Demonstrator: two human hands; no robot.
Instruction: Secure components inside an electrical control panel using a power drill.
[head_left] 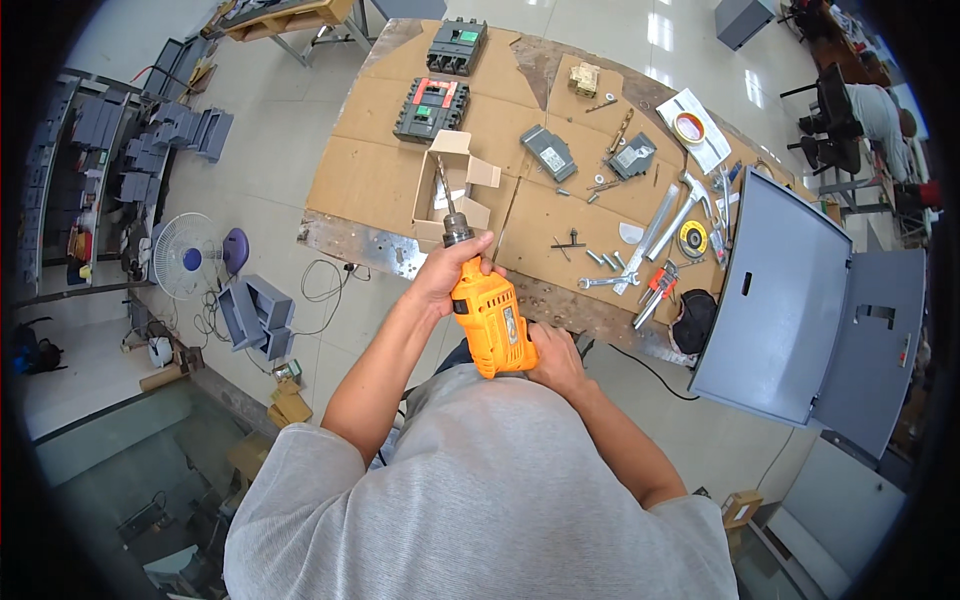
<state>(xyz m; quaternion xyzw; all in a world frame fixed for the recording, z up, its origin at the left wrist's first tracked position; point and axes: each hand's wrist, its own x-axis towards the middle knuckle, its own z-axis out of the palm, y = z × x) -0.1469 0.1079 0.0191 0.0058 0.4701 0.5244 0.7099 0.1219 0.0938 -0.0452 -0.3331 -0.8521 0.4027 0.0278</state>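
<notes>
A yellow-orange power drill point(495, 325) is held close to my body, its nose pointing away from me. My left hand point(450, 272) is closed round the front of the body, just behind the dark metal chuck point(457, 229). At the rear, my right hand point(556, 358) grips the handle, which is mostly hidden by the hand and the drill body. A long drill bit point(444, 188) sits in the chuck and overlaps an open cardboard box point(482, 173) on the table; I cannot tell whether they touch. A chuck key point(569, 241) lies on the cardboard right of the drill.
Two black circuit breakers point(431, 110) stand at the table's far left. To the right lie a hammer point(686, 208), a steel ruler point(650, 237), a wrench point(608, 281) and several bolts. A grey metal cabinet point(770, 300) borders the right edge. A fan point(187, 254) stands left.
</notes>
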